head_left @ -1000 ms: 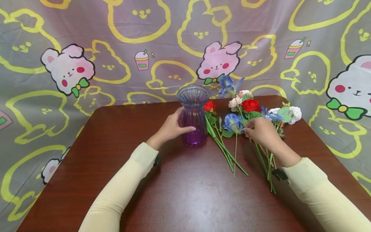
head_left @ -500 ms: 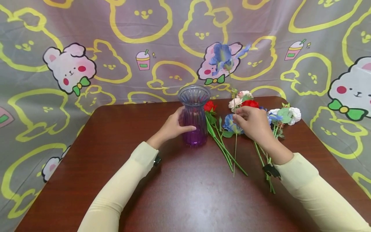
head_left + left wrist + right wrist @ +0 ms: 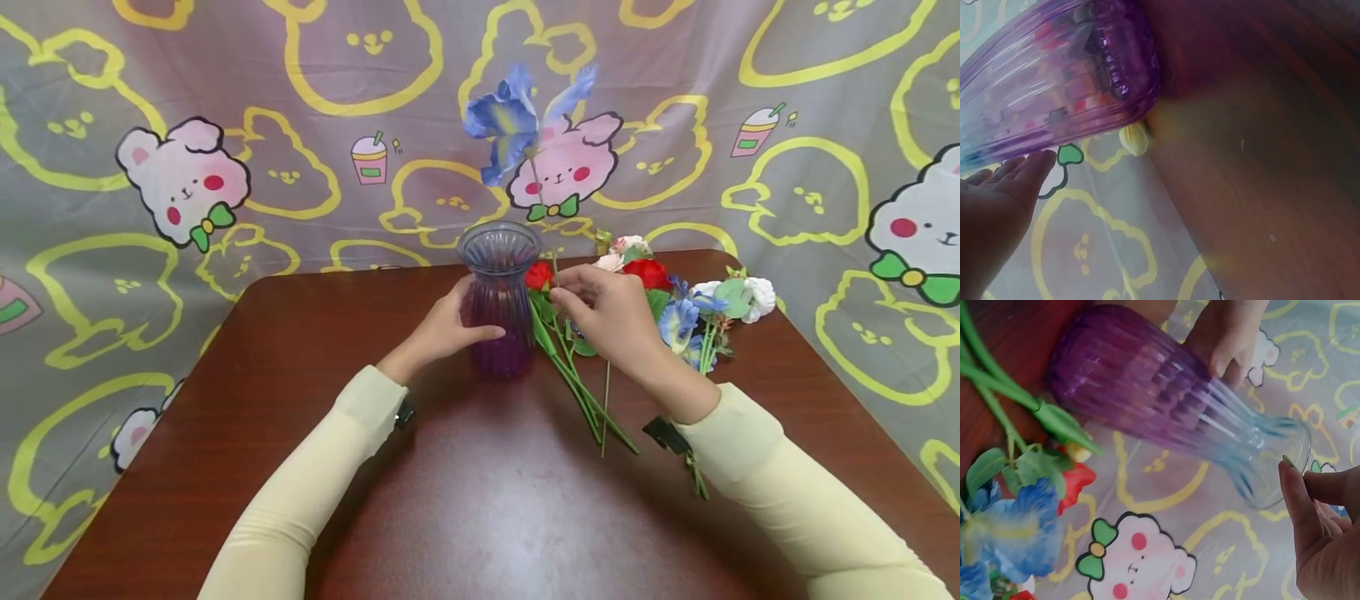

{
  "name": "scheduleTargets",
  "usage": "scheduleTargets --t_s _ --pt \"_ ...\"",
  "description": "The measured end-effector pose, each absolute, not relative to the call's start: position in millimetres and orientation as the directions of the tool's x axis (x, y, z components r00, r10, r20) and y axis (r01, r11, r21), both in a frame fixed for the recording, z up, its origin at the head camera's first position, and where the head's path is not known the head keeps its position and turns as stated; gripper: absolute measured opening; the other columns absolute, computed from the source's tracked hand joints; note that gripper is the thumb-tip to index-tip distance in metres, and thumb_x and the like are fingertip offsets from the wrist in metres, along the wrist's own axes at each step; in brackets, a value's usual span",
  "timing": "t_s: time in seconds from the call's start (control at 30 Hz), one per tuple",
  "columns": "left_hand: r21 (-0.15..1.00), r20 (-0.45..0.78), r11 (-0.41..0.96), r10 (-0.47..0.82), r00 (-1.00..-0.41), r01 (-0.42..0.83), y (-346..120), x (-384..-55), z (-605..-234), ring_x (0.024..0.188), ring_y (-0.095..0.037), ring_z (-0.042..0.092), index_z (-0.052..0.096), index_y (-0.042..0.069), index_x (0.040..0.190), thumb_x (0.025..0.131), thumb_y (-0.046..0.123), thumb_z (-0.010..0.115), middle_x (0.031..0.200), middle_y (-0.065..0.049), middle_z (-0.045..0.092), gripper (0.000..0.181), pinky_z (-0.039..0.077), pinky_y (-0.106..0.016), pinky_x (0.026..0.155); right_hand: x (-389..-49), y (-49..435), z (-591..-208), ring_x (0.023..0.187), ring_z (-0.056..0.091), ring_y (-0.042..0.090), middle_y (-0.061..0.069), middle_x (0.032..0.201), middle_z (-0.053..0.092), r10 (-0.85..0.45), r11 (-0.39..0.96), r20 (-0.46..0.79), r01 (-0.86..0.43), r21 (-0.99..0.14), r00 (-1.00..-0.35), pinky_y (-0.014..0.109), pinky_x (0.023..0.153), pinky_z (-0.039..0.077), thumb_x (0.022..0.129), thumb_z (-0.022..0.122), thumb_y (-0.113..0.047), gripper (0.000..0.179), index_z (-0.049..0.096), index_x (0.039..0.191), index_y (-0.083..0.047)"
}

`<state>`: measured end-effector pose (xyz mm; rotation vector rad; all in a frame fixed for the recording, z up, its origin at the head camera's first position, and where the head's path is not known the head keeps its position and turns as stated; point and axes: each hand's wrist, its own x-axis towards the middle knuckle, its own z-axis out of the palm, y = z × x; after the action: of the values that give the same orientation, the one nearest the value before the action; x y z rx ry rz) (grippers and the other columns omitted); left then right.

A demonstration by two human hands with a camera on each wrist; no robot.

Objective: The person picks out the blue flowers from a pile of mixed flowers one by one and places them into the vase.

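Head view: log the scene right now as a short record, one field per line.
Vase: upright on the table, no stems visible inside
Left hand: grips the vase's side
Blue flower: stem pinched in the right hand, bloom above rim height, not in the vase
Other flowers: lying right of the vase; red, blue, white

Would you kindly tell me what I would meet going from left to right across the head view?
Left sleeve, left hand, purple vase, red flower beside the vase, right hand, rightmost white flower.
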<state>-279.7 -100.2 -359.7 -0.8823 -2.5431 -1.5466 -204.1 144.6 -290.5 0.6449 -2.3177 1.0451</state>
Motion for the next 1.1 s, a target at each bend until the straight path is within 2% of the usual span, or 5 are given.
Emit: scheduleTargets --t_s 0.2,0.43,0.6,0.77,1.1 --pt "0.832 0.329 0.286 0.436 -0.838 0.476 -114.5 -276.5 -346.5 0.135 -0.024 0.041 0.025 0.013 0.153 0.08 0.02 0.082 0.148 -0.012 0.041 0.093 0.036 -0.037 0.108 -203.4 129.3 -289.3 0.072 0.07 0.018 0.009 0.086 0.073 -0.246 0.541 0.63 -0.643 -0.542 -0.737 0.037 0.062 0.056 0.087 0.073 -0.005 0.013 0.071 0.098 0.002" --pt "0.805 0.516 0.102 0.365 -0.775 0.585 -130.1 -268.1 -323.1 0.137 -0.028 0.038 0.031 0.0 0.149 0.071 0.055 0.076 0.149 -0.019 0.038 0.105 0.032 -0.035 0.111 -201.1 110.2 -292.4 0.072 0.07 0.014 0.007 0.086 0.073 -0.301 0.454 0.656 -0.709 -0.54 -0.692 0.033 0.066 0.057 0.085 0.074 -0.002 0.012 0.071 0.096 0.002" --pt "0.73 0.666 -0.035 0.262 -0.699 0.682 -129.3 -256.0 -304.6 0.13 -0.031 0.046 0.044 -0.01 0.138 0.083 0.025 0.078 0.139 -0.027 0.048 0.074 0.036 -0.042 0.108 -200.1 97.4 -296.3 0.071 0.068 0.012 0.006 0.084 0.073 -0.334 0.444 0.663 -0.733 -0.516 -0.67 0.03 0.065 0.056 0.085 0.075 -0.003 0.011 0.071 0.095 0.001" --pt "0.697 0.716 -0.102 0.146 -0.682 0.71 -123.3 -245.6 -290.2 0.113 -0.03 0.06 0.051 -0.017 0.127 0.086 -0.014 0.063 0.123 -0.033 0.057 0.043 0.047 -0.044 0.097 -199.2 87.1 -300.5 0.074 0.069 0.014 0.007 0.085 0.073 -0.358 0.441 0.643 -0.729 -0.523 -0.677 0.031 0.069 0.057 0.085 0.075 -0.004 0.011 0.071 0.095 0.0" --pt "0.748 0.627 -0.313 0.043 -0.778 0.585 -117.5 -229.1 -277.4 0.092 -0.027 0.07 0.061 -0.011 0.117 0.094 -0.001 0.06 0.104 -0.017 0.07 0.025 0.054 -0.045 0.085 -200.5 73.9 -311.5 0.077 0.07 0.013 0.005 0.086 0.073 -0.409 0.419 0.614 -0.736 -0.532 -0.675 0.03 0.072 0.057 0.086 0.074 -0.004 0.009 0.071 0.094 0.0"
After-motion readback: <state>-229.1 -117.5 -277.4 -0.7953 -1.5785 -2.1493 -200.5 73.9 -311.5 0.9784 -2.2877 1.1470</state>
